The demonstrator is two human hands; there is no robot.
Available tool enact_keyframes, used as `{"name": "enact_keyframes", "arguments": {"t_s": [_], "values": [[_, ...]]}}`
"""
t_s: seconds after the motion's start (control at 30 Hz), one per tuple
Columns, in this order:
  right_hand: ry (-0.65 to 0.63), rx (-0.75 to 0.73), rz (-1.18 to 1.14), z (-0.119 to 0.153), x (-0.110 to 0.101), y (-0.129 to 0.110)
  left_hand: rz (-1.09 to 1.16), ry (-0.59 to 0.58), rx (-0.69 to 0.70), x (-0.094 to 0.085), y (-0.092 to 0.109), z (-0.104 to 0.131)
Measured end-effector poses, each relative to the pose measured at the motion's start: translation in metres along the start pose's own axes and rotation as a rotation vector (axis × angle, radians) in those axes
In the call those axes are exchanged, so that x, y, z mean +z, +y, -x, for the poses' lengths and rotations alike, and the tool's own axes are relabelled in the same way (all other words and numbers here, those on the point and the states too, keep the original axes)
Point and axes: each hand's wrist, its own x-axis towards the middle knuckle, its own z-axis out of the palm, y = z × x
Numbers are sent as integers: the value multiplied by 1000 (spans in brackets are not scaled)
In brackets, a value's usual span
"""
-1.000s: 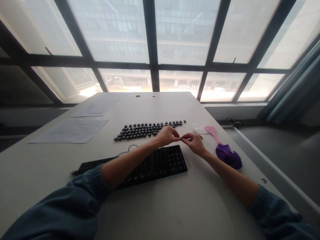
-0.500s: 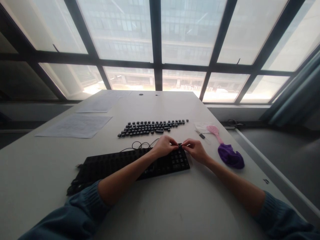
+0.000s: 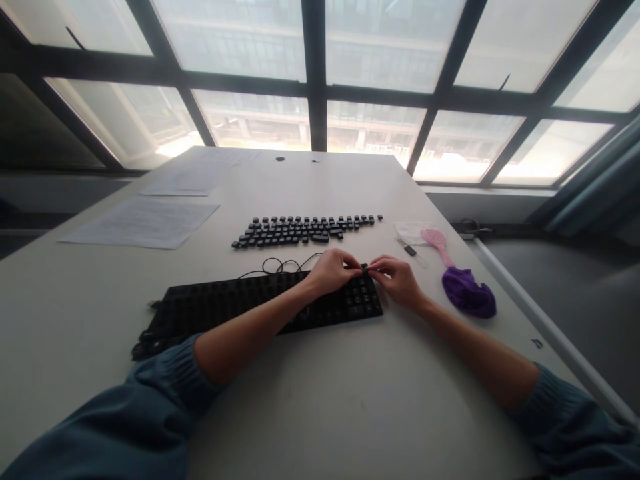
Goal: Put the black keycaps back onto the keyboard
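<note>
A black keyboard (image 3: 210, 307) lies slightly slanted on the white table, and caps show on its number pad (image 3: 361, 300). At its far right corner, my left hand (image 3: 334, 272) and my right hand (image 3: 397, 280) meet with pinched fingertips. Between them is a small dark piece (image 3: 365, 267) that looks like a keycap; fingers partly cover it. My left forearm crosses over the keyboard and hides part of it. Beyond the keyboard, several loose black keycaps (image 3: 295, 231) stand in rows. A thin black cable (image 3: 273, 267) curls behind the keyboard.
To the right lie a small wire tool with a black handle (image 3: 410, 251), a clear bag (image 3: 413, 232), a pink brush (image 3: 436, 241) and a purple cloth (image 3: 469, 292). Paper sheets (image 3: 143, 223) rest at the left. The table's right edge (image 3: 505, 293) runs past the cloth.
The view has tipped downward, so the table things appear higher in the picture. Both hands remain pinched together at the keyboard's far right corner, with only slight finger movement.
</note>
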Motion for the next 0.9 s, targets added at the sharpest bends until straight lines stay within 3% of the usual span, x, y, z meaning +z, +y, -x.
{"name": "enact_keyframes", "arguments": {"t_s": [0.17, 0.57, 0.9], "values": [[4, 3, 18, -1, -2, 1, 54, -18, -34, -2, 1, 0], [-57, -164, 135, 0, -6, -4, 66, -7, -11, 1, -3, -2], [-175, -274, 259, 1, -13, -4, -191, 34, 158, 4, 1, 5]]}}
